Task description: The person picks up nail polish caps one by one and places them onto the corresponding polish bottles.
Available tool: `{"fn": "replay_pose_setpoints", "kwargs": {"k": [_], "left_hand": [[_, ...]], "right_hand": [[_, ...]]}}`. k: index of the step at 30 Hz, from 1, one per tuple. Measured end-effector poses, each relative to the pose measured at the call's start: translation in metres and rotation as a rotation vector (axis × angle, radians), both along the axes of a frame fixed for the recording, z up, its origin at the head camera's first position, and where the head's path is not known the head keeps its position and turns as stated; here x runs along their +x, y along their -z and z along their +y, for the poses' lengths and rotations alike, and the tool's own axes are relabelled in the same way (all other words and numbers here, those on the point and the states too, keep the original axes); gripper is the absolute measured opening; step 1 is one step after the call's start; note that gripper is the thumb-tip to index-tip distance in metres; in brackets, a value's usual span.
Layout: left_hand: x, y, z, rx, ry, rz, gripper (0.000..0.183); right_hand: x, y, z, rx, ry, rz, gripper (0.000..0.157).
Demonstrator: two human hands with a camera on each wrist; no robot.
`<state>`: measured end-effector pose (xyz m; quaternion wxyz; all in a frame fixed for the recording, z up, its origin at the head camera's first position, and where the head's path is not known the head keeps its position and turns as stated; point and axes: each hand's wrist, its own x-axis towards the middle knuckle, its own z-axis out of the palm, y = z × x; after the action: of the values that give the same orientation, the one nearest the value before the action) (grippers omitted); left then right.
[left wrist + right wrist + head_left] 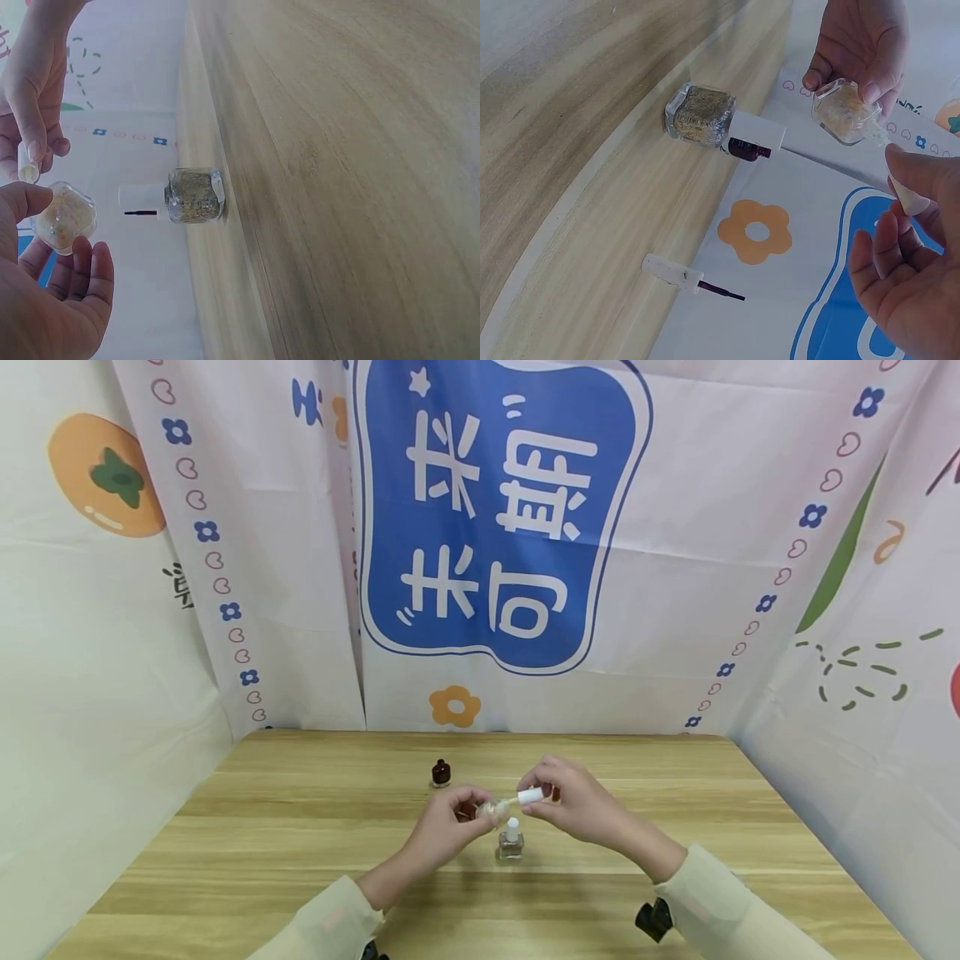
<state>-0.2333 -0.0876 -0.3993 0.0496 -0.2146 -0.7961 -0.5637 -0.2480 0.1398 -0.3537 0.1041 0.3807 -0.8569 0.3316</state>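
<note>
My left hand [442, 827] grips a small clear nail polish bottle [845, 112] with pale flakes inside, tilted toward the right. A white brush cap [530, 795] is pinched between the thumb and fingers of my right hand [573, 802]. The cap is off the bottle, and its brush points at the bottle's neck; in the head view the tip meets the mouth, but how far in it reaches cannot be told. Just below both hands, a capped gold-glitter nail polish bottle [512, 845] stands upright on the table.
Farther back stands an uncapped dark red nail polish bottle [441, 773]. Another white cap with a dark brush [671, 271] stands on end on the wooden table [300, 843], brush upward. Printed cloth [300, 568] hangs behind the table and along both sides.
</note>
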Motion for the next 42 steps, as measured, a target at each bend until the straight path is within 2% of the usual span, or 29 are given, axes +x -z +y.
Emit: {"fn": "replay_pose_setpoints", "kwargs": {"k": [9, 17, 25, 28, 35, 42], "left_hand": [[0.002, -0.001, 0.001, 0.015, 0.003, -0.016, 0.02], [0.004, -0.003, 0.003, 0.018, 0.004, -0.043, 0.019], [0.024, -0.031, 0.007, 0.018, 0.014, -0.043, 0.016], [0.027, -0.035, 0.008, 0.022, 0.016, -0.041, 0.016], [0.026, -0.032, 0.007, 0.032, 0.016, -0.039, 0.016], [0.026, -0.031, 0.007, 0.037, 0.019, -0.031, 0.016]], "right_hand": [[0.0, 0.002, -0.001, -0.045, -0.026, -0.034, 0.018], [-0.002, 0.006, -0.001, -0.152, 0.0, -0.216, 0.014], [-0.001, 0.007, -0.005, -0.212, 0.016, -0.296, 0.014], [0.001, 0.006, -0.008, -0.216, 0.027, -0.309, 0.013], [0.008, 0.001, -0.014, -0.22, 0.039, -0.338, 0.012], [0.0, 0.014, -0.014, -0.247, 0.037, -0.352, 0.014]]}}
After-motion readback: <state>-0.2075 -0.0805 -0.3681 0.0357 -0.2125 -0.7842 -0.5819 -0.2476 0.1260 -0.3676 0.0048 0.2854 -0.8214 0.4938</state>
